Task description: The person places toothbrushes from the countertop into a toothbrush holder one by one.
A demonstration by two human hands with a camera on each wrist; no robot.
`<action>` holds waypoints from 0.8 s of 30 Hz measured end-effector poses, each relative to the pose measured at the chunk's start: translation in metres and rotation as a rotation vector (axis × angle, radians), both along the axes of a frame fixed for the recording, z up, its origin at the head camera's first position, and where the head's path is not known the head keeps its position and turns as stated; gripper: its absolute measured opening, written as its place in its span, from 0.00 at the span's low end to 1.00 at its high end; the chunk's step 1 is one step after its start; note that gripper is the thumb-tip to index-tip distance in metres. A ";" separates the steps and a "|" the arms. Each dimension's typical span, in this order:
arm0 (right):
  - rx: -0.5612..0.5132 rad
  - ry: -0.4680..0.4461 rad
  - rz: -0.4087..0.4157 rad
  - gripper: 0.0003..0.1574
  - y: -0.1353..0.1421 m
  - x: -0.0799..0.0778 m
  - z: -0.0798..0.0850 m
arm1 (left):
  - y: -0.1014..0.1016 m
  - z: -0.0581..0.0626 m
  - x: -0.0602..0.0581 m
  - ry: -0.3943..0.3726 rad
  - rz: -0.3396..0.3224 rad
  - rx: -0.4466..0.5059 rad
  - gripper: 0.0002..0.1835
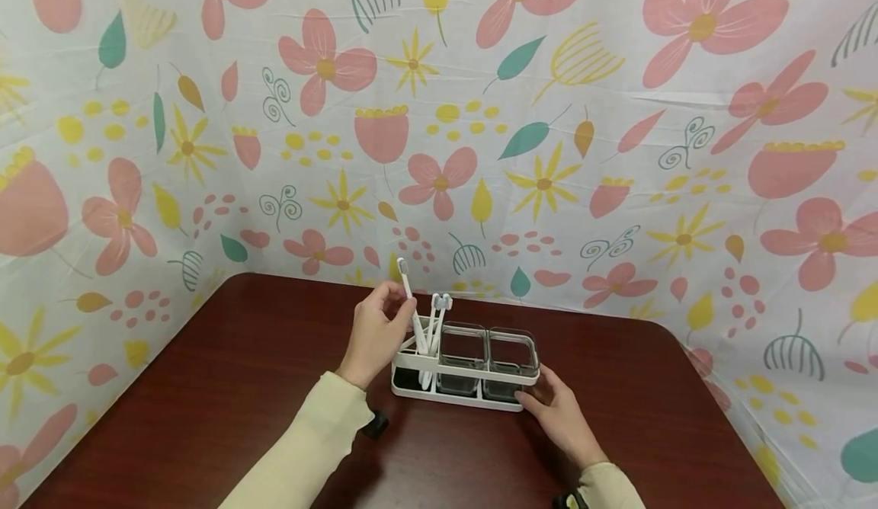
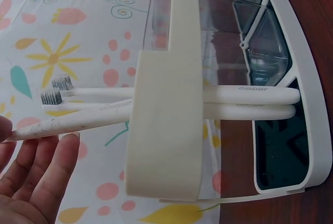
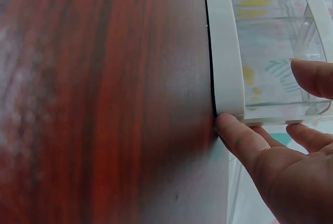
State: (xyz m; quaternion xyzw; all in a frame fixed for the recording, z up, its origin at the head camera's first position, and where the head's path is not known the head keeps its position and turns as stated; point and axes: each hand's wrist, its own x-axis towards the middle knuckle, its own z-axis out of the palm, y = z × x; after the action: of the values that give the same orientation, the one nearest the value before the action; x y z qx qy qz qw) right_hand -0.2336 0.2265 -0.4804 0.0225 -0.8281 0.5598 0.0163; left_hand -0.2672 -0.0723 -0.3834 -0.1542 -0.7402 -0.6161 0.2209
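Note:
My left hand (image 1: 373,332) pinches a white toothbrush (image 2: 99,116) near its head, and its lower handle leans into the left compartment of a white toothbrush holder (image 1: 480,372). Two more white toothbrushes (image 2: 250,95) with grey bristles stand in that same compartment, their handle ends down by the dark base. Clear cups (image 1: 513,350) fill the middle and right compartments. At the holder's right end, my right hand (image 1: 564,420) grips the corner, with one finger against the lower rail in the right wrist view. Part of the held brush's handle is hidden behind the upper rail.
The holder stands on a dark red-brown wooden table (image 1: 274,356) with rounded far corners. Behind it hangs a white cloth (image 1: 439,219) printed with flowers and leaves, close to the table's back edge.

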 end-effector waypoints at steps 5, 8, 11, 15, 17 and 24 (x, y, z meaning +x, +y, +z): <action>0.003 -0.003 0.005 0.41 0.000 0.000 0.000 | -0.001 -0.005 -0.001 0.051 0.004 -0.042 0.05; 0.002 -0.011 0.002 0.41 0.000 0.000 0.000 | -0.001 -0.006 -0.002 0.071 0.011 -0.063 0.07; 0.014 -0.013 -0.001 0.41 0.001 0.000 0.000 | 0.001 -0.008 -0.002 0.073 0.010 -0.073 0.08; 0.019 -0.010 -0.005 0.41 0.000 0.000 -0.001 | 0.002 -0.011 -0.001 0.066 -0.006 -0.083 0.07; 0.022 -0.004 -0.002 0.41 0.000 -0.001 -0.002 | 0.002 -0.011 -0.001 0.065 -0.007 -0.099 0.07; 0.007 -0.003 -0.002 0.41 0.000 -0.002 -0.001 | 0.005 -0.013 -0.002 0.049 -0.001 -0.151 0.06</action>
State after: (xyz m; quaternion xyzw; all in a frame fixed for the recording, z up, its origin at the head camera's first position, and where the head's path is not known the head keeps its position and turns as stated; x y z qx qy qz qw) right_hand -0.2354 0.2267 -0.4815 0.0210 -0.8300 0.5571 0.0157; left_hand -0.2689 -0.0673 -0.3963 -0.1858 -0.7787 -0.5547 0.2267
